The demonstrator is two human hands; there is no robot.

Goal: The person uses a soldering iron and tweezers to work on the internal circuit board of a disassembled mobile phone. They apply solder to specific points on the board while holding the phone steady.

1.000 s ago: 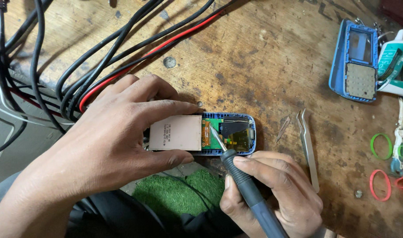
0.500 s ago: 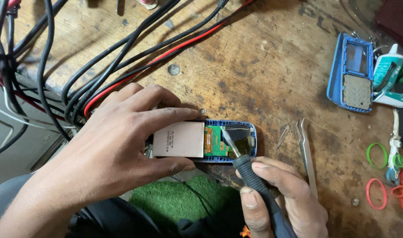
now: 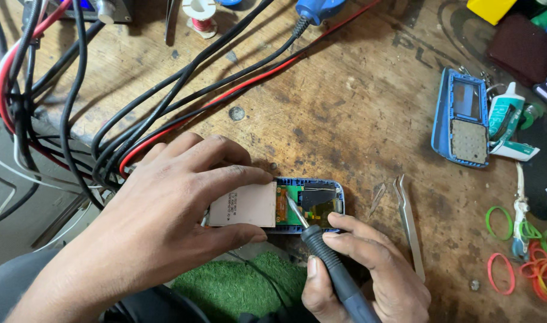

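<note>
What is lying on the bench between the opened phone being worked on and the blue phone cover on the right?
Metal tweezers lie there, head view.

On a worn wooden bench, the left hand pins an opened blue phone flat. The right hand grips a soldering iron, its tip touching the circuit board. Tweezers lie just beside.

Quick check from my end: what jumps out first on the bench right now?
At centre, the left hand pins an opened blue phone to the wooden bench while the right hand sets a soldering iron tip on its circuit board. A bundle of black and red cables crosses the upper left; the phone's blue front cover lies at right.
</note>
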